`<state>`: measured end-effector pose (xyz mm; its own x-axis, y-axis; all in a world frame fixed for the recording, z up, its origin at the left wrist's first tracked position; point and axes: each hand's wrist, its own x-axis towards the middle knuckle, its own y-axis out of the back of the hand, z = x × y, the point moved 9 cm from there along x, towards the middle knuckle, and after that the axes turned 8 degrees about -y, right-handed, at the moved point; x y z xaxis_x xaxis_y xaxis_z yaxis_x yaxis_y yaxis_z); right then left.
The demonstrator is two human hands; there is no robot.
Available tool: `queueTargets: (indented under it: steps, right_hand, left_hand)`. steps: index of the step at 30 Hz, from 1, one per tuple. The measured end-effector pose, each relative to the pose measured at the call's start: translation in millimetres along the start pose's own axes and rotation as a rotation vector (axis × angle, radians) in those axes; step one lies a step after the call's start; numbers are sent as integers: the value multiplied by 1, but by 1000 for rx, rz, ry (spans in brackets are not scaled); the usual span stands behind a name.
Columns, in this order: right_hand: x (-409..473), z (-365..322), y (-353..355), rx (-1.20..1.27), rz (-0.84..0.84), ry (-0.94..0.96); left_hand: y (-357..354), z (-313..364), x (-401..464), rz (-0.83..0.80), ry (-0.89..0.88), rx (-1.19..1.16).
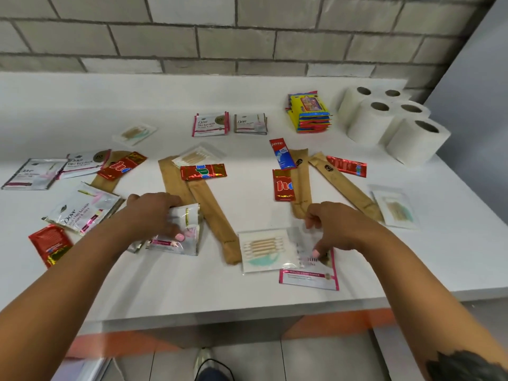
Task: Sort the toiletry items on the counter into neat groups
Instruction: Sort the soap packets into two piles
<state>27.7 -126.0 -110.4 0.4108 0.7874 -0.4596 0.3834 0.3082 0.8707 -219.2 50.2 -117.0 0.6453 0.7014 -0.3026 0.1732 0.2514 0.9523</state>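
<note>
We are only part of the way through tidying the white counter (192, 281). Some things look sorted already: the five white toilet paper rolls (390, 122) stand together at two o'clock, with the stack of bright yellow and red flat packets (309, 112) just beside them, and two small white and pink Dove sachets (229, 123) sit side by side at twelve o'clock. The rest is mixed up. Long brown paper sleeves (209, 213), shiny red foil sachets (203, 171), clear packs of cotton buds (265, 250) and more white sachets lie all over the middle and out to nine o'clock, some on top of each other. Our left hand (154, 213), at about seven o'clock, curls its fingers round a small bunch of white and pink sachets (178, 235) and presses them on the counter. Our right hand (332, 229), at about five o'clock, has bent fingers with the tips on a white sachet with a pink band (310, 279); it seems to pinch it, but we can't quite tell. That sachet lies near the front edge, touching the cotton bud pack. We think most of the sorting is left to do.
</note>
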Motion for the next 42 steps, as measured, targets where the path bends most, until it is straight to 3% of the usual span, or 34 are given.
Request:
queueTargets:
  steps: [4, 10, 19, 24, 32, 42]
  right_hand:
    - [-7, 8, -15, -73, -13, -57]
    - [6, 21, -27, 44, -81, -105]
    - [12, 72, 6, 906, -30, -223]
    - [21, 76, 30, 1185, 61, -140]
    - [61, 25, 49, 1520, -71, 151]
    - [114, -58, 73, 1578, 49, 126]
  left_hand:
    - [5, 1, 2, 10, -29, -183]
    - [12, 11, 7, 54, -103, -332]
    - [22, 15, 12, 55, -126, -551]
    - [37, 16, 16, 92, -182, -919]
    - [51, 5, 46, 55, -213, -1362]
    - [64, -38, 103, 13, -142, -1482]
